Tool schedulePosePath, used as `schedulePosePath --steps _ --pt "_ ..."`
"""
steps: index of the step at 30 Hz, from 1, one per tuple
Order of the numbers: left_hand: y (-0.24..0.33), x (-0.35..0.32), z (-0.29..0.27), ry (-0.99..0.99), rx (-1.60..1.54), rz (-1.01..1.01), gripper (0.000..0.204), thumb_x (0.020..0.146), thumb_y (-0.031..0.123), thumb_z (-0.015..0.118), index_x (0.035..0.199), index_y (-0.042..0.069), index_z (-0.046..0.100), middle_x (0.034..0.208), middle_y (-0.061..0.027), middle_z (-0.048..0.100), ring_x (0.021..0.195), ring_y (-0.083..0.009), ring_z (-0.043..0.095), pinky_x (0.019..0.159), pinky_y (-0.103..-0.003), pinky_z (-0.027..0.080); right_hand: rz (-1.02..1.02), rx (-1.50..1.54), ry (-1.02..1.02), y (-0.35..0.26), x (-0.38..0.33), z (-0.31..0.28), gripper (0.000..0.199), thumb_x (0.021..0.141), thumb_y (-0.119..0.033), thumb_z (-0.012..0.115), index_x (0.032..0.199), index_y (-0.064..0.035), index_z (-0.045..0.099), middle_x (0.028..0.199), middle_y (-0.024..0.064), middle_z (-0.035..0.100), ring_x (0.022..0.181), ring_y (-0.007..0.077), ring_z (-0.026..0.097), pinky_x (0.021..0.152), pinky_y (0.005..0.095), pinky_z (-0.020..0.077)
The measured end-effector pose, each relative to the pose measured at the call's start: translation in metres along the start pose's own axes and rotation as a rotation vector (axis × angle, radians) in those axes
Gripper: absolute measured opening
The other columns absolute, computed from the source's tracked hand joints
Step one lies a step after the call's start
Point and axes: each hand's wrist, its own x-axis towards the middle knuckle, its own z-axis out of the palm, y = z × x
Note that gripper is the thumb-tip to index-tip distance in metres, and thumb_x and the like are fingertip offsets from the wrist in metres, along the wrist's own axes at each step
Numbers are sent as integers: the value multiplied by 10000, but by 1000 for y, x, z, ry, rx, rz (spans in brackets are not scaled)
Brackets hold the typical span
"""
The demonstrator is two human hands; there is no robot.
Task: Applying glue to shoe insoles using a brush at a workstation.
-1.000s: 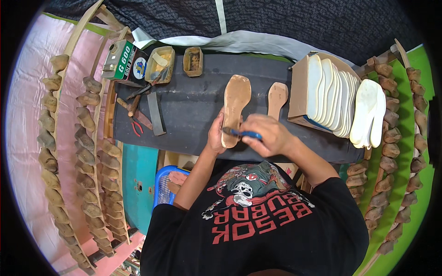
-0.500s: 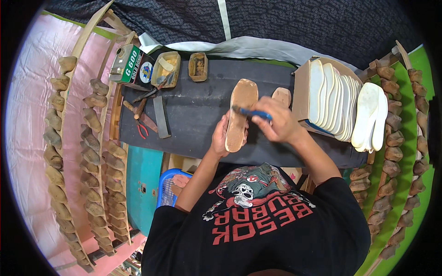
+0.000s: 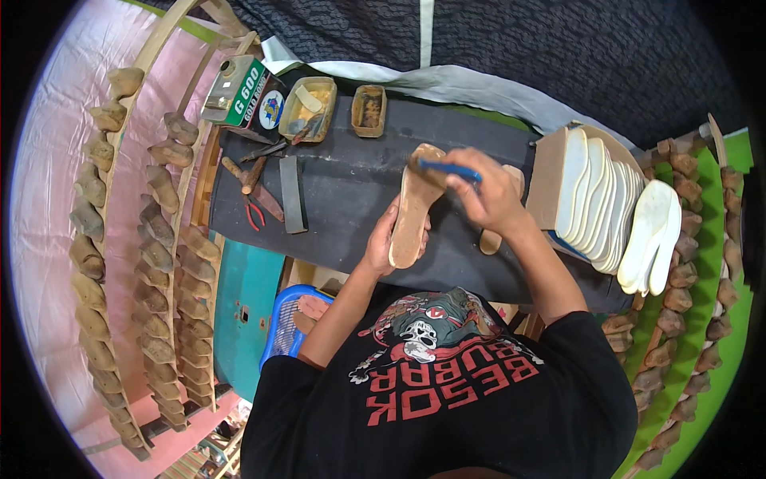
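Observation:
A tan shoe insole (image 3: 412, 214) is tilted up over the table, its heel end toward me. My left hand (image 3: 384, 239) is closed around its lower part, thumb on one side and fingers on the other. In my right hand (image 3: 488, 195) I grip a blue-handled brush (image 3: 453, 169). The brush's tip meets the upper face of the insole close to the toe end; the bristles are hard to make out. Another tan insole (image 3: 490, 242) lies on the table, partly covered by my right hand and wrist.
On the dark tabletop (image 3: 335, 191) stand a glue can (image 3: 239, 97) and two stained tubs (image 3: 309, 109) (image 3: 369, 112). A hammer (image 3: 249, 177), red-handled pliers (image 3: 254, 214) and a grey block (image 3: 293, 194) lie left. A cardboard box (image 3: 552, 180) holds white insoles (image 3: 598, 203). Racks of shoe lasts (image 3: 92, 191) flank both sides.
The brush in my right hand has moved up the insole from its middle to near the toe end. My left hand keeps its hold. The whole view has shifted slightly.

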Motion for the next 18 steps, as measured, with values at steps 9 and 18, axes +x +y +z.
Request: schedulePosePath --steps 9,18 --pt "11 -16 -47 72 -13 -25 551 1074 430 400 1550 163 326 1042 -133 625 787 -201 660 619 -338 575 198 -31 50 84 72 84 271 957 -62 671 1224 -14 682 1189 189 715 1092 365 692 936 410 543" --pt "27 -35 -89 235 13 34 574 1079 412 390 1561 114 304 1055 -141 646 773 -215 678 655 -351 591 282 -222 -110 120 71 156 287 959 -73 645 1244 -61 670 1175 163 673 1069 382 639 924 451 518"
